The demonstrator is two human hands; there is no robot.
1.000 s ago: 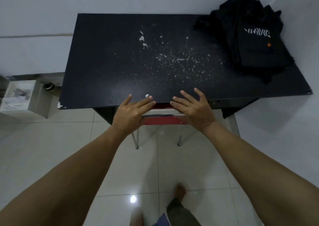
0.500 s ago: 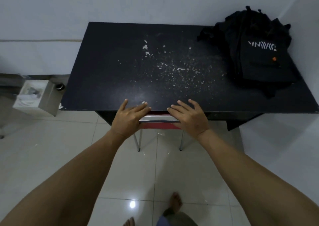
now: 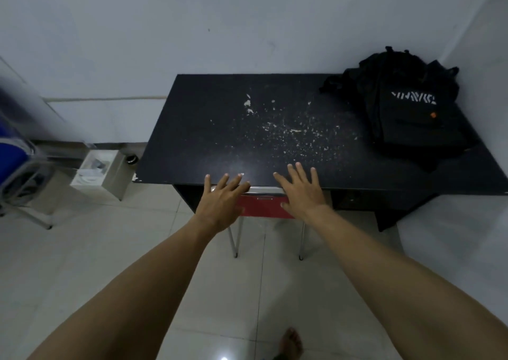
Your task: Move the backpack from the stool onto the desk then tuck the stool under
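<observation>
The black backpack [image 3: 409, 112] with white lettering lies on the back right corner of the black desk [image 3: 220, 128]. The red stool [image 3: 264, 207] with thin metal legs stands mostly under the desk's front edge; only a strip of its seat and two legs show. My left hand [image 3: 224, 199] and my right hand [image 3: 301, 192] hover flat over the stool's seat at the desk's front edge, fingers spread, holding nothing. Whether the palms touch the seat I cannot tell.
A white wall runs behind the desk and another along its right side. A small white box [image 3: 96, 172] and a dark round object [image 3: 132, 159] sit on the floor to the left, beside a blurred blue-and-metal frame [image 3: 16, 167]. My bare foot [image 3: 291, 344] is on the pale tiles.
The view has pulled back and up from the desk. My fingers have spread wider and now point forward over the stool's seat. A little more of the red seat shows.
</observation>
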